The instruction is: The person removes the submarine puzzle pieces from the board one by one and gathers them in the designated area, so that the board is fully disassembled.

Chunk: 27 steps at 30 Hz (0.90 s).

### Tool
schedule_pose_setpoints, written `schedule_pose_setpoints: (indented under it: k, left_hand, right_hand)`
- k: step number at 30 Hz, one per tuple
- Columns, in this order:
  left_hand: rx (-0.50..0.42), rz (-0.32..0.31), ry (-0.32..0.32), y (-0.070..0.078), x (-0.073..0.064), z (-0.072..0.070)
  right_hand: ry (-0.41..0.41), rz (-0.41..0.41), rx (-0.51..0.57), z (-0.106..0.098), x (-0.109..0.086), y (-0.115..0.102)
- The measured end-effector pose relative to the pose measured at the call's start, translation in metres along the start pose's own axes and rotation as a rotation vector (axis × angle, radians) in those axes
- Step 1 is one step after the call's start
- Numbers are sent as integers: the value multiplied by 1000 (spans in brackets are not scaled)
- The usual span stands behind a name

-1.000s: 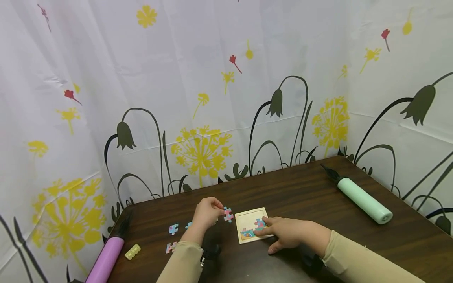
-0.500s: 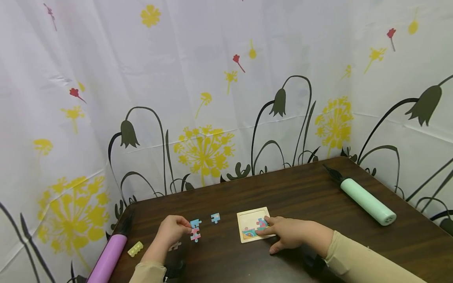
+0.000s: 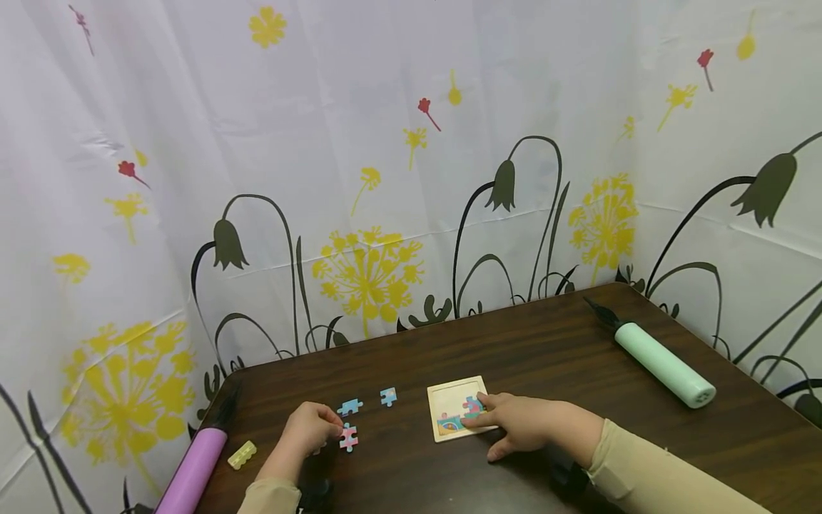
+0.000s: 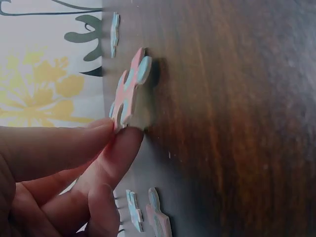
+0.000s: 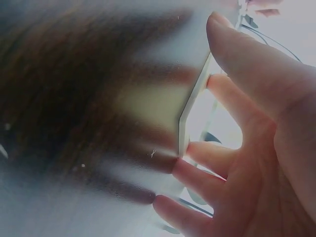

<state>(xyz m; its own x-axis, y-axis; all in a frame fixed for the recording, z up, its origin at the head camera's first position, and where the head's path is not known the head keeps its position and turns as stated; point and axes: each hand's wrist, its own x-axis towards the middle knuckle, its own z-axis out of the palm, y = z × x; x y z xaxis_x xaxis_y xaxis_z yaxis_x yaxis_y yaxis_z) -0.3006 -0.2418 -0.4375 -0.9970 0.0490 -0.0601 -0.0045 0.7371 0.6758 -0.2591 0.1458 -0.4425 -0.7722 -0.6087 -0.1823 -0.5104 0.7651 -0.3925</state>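
Observation:
Between thumb and fingertips my left hand [image 3: 310, 430] pinches a pink and light-blue jigsaw piece [image 3: 349, 437]. In the left wrist view that jigsaw piece [image 4: 131, 89] is tilted, close over the table, with its far end toward the tabletop. My right hand [image 3: 516, 421] has its fingers spread over the lower right of a square wooden puzzle tray [image 3: 443, 394]. Some fingertips rest on the tray and others on the table beside it. Inside the tray, joined pieces [image 3: 449, 425] with pink, blue and orange print lie along the bottom, partly hidden by the fingers.
Two blue jigsaw pieces, one nearer [image 3: 349, 407] and one farther right [image 3: 388, 397], lie beyond my left hand. A yellow block [image 3: 242, 455] and a purple pump [image 3: 193, 471] are at the left. A mint-green pump [image 3: 664, 364] lies at the right. A patterned curtain [image 3: 385, 178] hangs behind the table.
My left hand has carried the pink and light-blue piece leftward, away from the tray, then slightly lower toward the table. My right hand has stayed at the tray.

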Motion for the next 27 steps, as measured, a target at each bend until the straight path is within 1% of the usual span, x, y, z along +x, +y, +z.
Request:
schedule_pose_setpoints:
  k: [4, 7, 10, 14, 16, 19, 23, 27]
  left_hand:
    - [33, -7, 8, 3, 2, 1]
    - [81, -12, 24, 8, 2, 1]
    - [145, 4, 45, 20, 3, 3]
    - [181, 68, 61, 41, 7, 11]
    - [169, 102, 57, 53, 11, 18]
    - [130, 152, 31, 73, 15, 34]
    - [89, 222, -30, 98, 18, 62]
    - [78, 282, -104, 117, 21, 92]
  right_hand:
    - [-1, 6, 4, 0, -1, 0]
    - [-3, 6, 9, 0, -1, 0]
    - [-4, 8, 10, 0, -1, 0]
    - [-2, 15, 8, 1, -1, 1]
    - [-2, 15, 3, 1, -1, 2]
    - [-1, 12, -1, 1, -1, 2]
    - [6, 4, -9, 1, 0, 2]
    - [5, -1, -12, 0, 0, 1]
